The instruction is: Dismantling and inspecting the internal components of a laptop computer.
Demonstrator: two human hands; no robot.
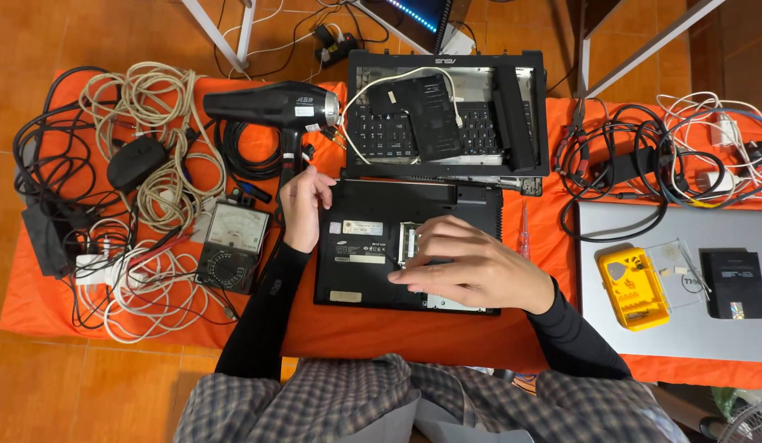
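My right hand (471, 267) lies nearest me, fingers loosely spread and pressing on the open underside of the black laptop (360, 246) mid-cloth, gripping nothing. My left hand (305, 201) rests half-curled on its far left corner. Beyond lie a matte hair dryer (270, 107), a dial multimeter (231, 244) and tangled cables (155, 123).

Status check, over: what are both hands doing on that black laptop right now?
Left hand steadies the upturned black laptop at its edge. Right hand fingertips press into its open bay. Nothing gripped. Hair dryer and multimeter lie alongside.
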